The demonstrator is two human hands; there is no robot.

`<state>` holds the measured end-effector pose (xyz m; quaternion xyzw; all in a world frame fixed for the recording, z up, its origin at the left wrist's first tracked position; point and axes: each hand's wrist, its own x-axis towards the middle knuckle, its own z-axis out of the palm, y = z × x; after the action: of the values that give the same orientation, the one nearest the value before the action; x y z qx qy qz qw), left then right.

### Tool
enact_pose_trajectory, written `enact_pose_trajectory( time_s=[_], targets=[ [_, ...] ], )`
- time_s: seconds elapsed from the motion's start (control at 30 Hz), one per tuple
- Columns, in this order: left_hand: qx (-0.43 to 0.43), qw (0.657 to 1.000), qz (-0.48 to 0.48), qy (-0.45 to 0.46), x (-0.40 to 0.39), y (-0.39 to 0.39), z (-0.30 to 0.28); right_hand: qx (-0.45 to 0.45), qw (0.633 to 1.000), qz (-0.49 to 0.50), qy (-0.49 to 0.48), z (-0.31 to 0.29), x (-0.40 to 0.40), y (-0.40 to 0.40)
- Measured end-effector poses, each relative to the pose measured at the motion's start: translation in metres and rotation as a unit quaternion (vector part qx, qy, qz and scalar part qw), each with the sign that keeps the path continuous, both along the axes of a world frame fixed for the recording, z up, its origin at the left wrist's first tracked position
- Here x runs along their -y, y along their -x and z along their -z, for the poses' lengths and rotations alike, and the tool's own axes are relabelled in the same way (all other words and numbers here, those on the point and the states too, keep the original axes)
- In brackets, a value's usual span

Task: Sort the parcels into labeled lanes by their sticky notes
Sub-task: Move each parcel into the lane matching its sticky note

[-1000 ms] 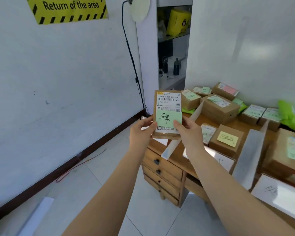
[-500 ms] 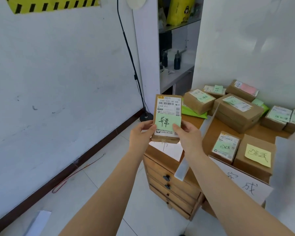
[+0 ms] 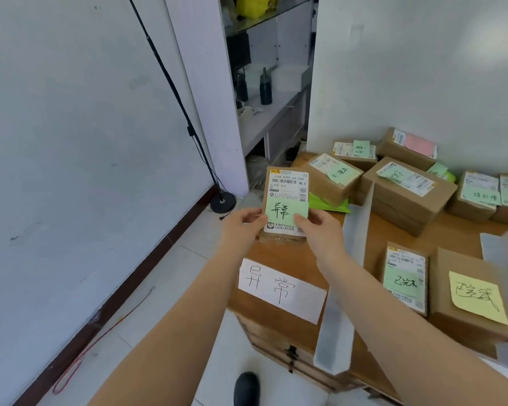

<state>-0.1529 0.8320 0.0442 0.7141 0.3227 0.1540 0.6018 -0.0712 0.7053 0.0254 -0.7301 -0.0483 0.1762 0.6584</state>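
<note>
The worktop (image 3: pixel 276 253) looks much closer now than a second ago, and its white lane label (image 3: pixel 282 290) now shows in full. The parcel (image 3: pixel 286 203) has come down over that lane. The left hand (image 3: pixel 241 227) and right hand (image 3: pixel 320 230) both still grip it. Its green sticky note (image 3: pixel 286 210) seems to match the label, so I think it goes here

Parcel's (image 3: pixel 286 189) lower corners behind hands (image 3: pixel 320 232).
</note>
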Motion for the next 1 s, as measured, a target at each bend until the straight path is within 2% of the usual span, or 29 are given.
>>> enact_pose_trajectory(
  time_s=[0.27, 0.5, 0.6, 0.8, 1.0],
  targets=[
    [-0.103, 0.987, 0.113, 0.045, -0.064, -0.060, 0.047, -0.062, 0.990, 0.063, 0.110, 0.042, -0.044, -0.033],
    [-0.186, 0.963, 0.194, 0.004, -0.091, -0.075, 0.104, -0.135, 0.970, 0.053, 0.197, 0.084, -0.061, -0.035],
    [-0.208, 0.955, 0.211, 0.007, -0.098, -0.077, 0.118, -0.136, 0.958, 0.039, 0.251, 0.096, -0.064, -0.035],
    [-0.227, 0.946, 0.229, 0.009, -0.104, -0.085, 0.134, -0.118, 0.940, 0.011, 0.320, 0.109, -0.072, -0.038],
    [-0.207, 0.944, 0.254, -0.047, -0.108, -0.093, 0.133, -0.141, 0.938, 0.012, 0.316, 0.107, -0.072, -0.045]
  ],
)
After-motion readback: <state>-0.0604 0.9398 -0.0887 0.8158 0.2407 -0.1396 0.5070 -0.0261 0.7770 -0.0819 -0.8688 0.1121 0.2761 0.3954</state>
